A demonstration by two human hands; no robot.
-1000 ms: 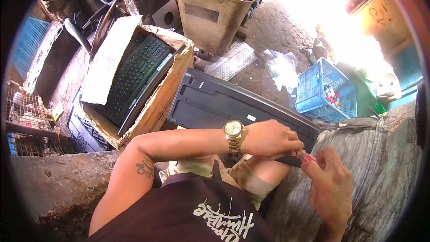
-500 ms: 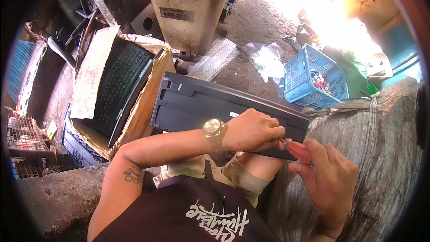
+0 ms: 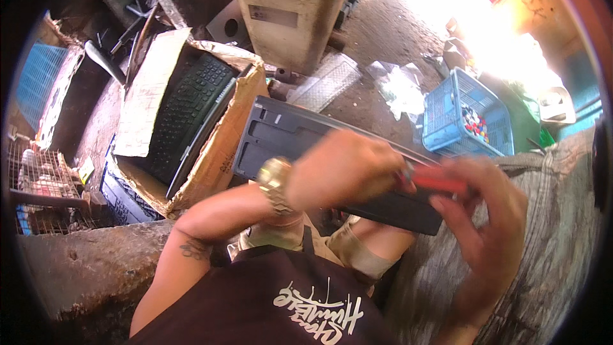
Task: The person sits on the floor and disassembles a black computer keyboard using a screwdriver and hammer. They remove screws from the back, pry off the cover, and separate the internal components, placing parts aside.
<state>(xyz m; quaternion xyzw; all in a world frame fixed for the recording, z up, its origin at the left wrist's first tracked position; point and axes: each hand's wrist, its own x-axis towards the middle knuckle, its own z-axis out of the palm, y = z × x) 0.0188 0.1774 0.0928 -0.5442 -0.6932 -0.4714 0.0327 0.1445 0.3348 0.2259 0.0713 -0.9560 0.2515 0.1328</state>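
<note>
A black keyboard [image 3: 284,137] lies underside up across my knees, its far left end toward the cardboard box. Over its middle, my left hand [image 3: 345,169] is curled and blurred by motion, a gold watch [image 3: 274,185] on the wrist. Its fingers are closed by the front end of a red-handled screwdriver [image 3: 440,180]; what they pinch is hidden. My right hand [image 3: 491,211] grips that screwdriver by its handle above the keyboard's right end. The tool lies nearly level, pointing left at the left hand's fingers.
A cardboard box [image 3: 214,153] at left holds more black keyboards [image 3: 191,102]. Beyond stands a full beige bin [image 3: 287,25]. A blue plastic basket [image 3: 440,121] with small coloured pieces is at far right. A grey woven sack [image 3: 549,217] lies right, a concrete ledge [image 3: 96,268] left.
Both hands have risen away from me, and the screwdriver has turned from slanted to nearly level. My left hand has shifted left along the keyboard. The whole view has slid slightly.
</note>
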